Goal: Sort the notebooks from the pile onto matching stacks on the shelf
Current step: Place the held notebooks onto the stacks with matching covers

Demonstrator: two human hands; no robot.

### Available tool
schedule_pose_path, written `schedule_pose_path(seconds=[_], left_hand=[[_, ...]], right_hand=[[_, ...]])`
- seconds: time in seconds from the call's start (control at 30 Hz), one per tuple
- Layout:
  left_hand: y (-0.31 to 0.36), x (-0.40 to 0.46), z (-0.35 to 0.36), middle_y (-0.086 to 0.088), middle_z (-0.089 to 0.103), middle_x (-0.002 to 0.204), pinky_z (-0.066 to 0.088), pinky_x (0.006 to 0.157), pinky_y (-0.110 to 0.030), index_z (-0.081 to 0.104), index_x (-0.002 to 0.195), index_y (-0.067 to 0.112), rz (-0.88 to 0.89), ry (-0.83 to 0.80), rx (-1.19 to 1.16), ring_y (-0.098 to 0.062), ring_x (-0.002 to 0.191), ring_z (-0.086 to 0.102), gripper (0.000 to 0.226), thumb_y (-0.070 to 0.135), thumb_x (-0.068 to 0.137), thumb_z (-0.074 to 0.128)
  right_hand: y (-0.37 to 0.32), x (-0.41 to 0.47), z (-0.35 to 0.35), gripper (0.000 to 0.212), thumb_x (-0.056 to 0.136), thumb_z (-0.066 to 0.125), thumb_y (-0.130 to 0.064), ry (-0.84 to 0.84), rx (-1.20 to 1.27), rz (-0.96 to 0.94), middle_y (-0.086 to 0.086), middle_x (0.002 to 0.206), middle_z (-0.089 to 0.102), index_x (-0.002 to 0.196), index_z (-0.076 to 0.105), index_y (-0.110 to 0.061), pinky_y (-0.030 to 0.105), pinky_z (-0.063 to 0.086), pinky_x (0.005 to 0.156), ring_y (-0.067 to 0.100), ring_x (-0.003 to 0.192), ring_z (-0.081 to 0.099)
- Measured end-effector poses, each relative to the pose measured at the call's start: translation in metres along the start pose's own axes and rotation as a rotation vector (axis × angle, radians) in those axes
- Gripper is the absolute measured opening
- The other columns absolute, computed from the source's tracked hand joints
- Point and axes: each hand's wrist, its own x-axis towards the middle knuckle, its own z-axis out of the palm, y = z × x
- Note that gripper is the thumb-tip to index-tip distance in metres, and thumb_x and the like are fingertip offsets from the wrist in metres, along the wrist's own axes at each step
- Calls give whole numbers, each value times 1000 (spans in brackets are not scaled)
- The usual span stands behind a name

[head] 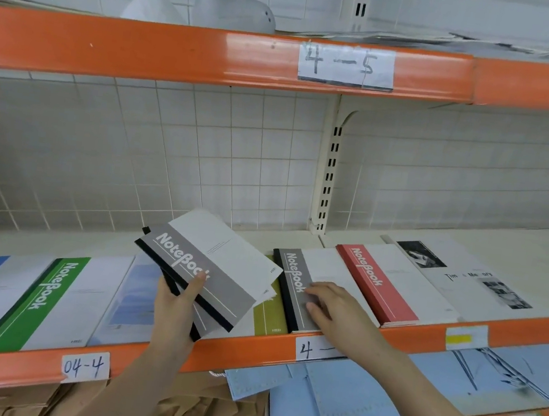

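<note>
Grey notebooks [204, 268] (left hand [176, 306] gripping) above orange-edged shelf [250, 348], tiled wall [136, 144].

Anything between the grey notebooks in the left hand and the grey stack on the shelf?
Only the right hand, resting flat on the grey stack. Otherwise nothing visible blocks the grey notebooks held in the left hand.

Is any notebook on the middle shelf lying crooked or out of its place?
Nothing on the shelf stands out; the grey stack and red stack lie neatly. Only the grey notebooks in the left hand tilt.
</note>
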Motion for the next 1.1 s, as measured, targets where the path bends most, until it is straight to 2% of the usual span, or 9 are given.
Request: schedule_pose_path(seconds=[0.17,0.3,0.43,0.6,0.73,0.83,0.93,1.0,1.1], left_hand=[[10,-7,12,4,67,113,51,84,-38,54,121,26,45,-100,19,-19,107,62,33,13,91,61],[23,-13,49,12,67,112,52,82,-27,53,118,31,186,-291,110,-6,101,65,34,11,91,59],[26,-17,86,15,70,105,52,74,-15,58,109,30,261,-364,158,0,97,65,29,11,89,63],[20,-22,115,14,74,92,54,72,-18,64,100,23,221,-342,126,-4,89,69,22,8,85,68],[11,-26,120,10,74,97,50,69,-11,66,104,22,168,-370,110,-2,92,68,15,17,93,58],[8,-26,120,11,72,104,49,74,-10,64,110,23,162,-393,131,0,98,65,18,18,95,54],[5,-21,120,15,71,106,46,79,-11,63,110,29,165,-395,176,2,101,63,18,23,95,54],[4,-19,121,16,71,105,46,84,-14,62,109,30,166,-412,205,1,101,63,18,28,98,48],[3,-20,124,4,68,97,47,78,-14,62,99,10,206,-416,271,-9,92,61,37,37,100,36]], right_hand=[[-6,2,-25,34,100,42,-27,93,385,145,-6,132,53,131,51,-17,14,32,97,4,118,46],[-17,9,-47,35,98,47,-30,138,655,176,-16,123,52,132,46,-23,5,37,84,-3,113,48],[-18,13,-62,31,93,57,-28,263,736,186,-16,113,56,121,48,-23,12,43,75,-5,103,53],[-9,8,-68,24,87,66,-18,451,749,273,-10,98,61,104,49,-19,12,44,63,0,86,58],[3,4,-71,12,91,59,-14,546,840,310,-4,89,69,90,53,-23,27,48,67,13,83,64],[12,2,-68,7,96,52,-16,557,910,358,-2,86,68,92,55,-21,34,49,69,18,82,64],[18,2,-64,9,98,48,-17,555,959,410,6,96,68,98,57,-14,41,52,78,22,87,63],[17,4,-63,9,98,47,-16,547,949,390,12,103,66,97,55,-20,46,50,85,28,93,62],[12,6,-62,15,98,46,-15,497,942,329,24,113,56,96,49,-30,52,46,92,38,104,55]])
